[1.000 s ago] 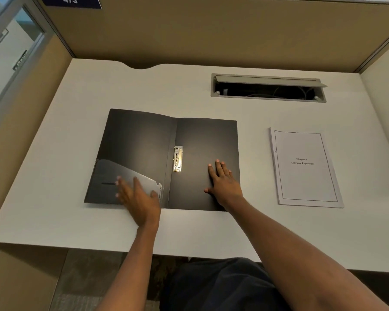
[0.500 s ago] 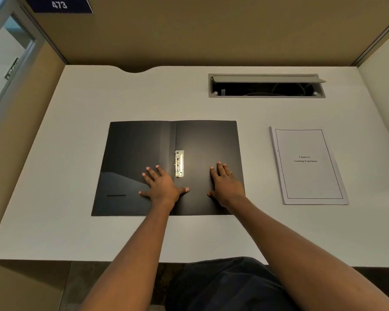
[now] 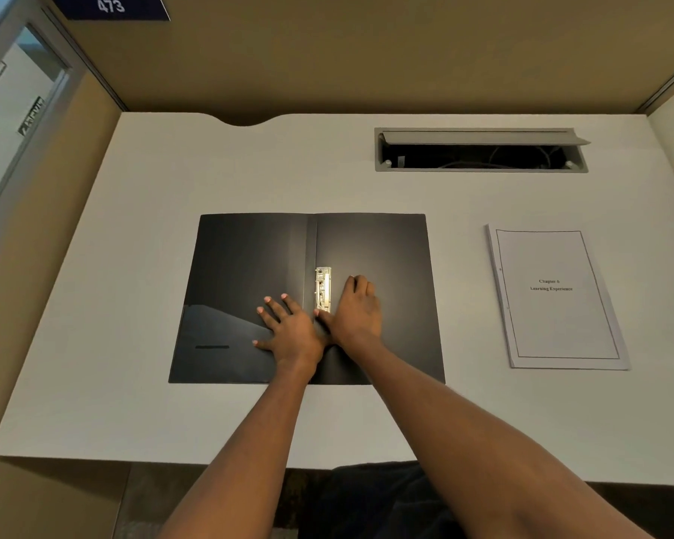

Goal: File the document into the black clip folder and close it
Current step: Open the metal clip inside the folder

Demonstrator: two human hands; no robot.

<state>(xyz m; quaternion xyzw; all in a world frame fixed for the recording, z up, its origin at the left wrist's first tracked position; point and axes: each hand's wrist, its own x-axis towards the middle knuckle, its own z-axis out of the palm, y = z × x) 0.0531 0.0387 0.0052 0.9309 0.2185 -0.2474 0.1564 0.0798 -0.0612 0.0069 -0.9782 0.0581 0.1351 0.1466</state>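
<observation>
The black clip folder (image 3: pixel 386 258) lies open and flat in the middle of the white desk (image 3: pixel 141 402). A metal clip (image 3: pixel 323 287) sits just right of its spine. My left hand (image 3: pixel 288 332) rests flat with fingers spread on the inner left cover, beside the spine. My right hand (image 3: pixel 357 311) lies on the right cover, its thumb touching the lower end of the clip. Neither hand holds anything. The white document (image 3: pixel 557 297), a stapled stack with a printed title page, lies on the desk to the right of the folder, apart from it.
A grey cable hatch (image 3: pixel 479 138) stands open at the back right of the desk. Tan partition walls enclose the desk at the back and both sides. A pocket flap (image 3: pixel 218 336) with a slit covers the lower inside of the left cover.
My right hand has slid left to the metal clip. My left hand has stayed near the spine, pressing the left cover, which now lies flat.
</observation>
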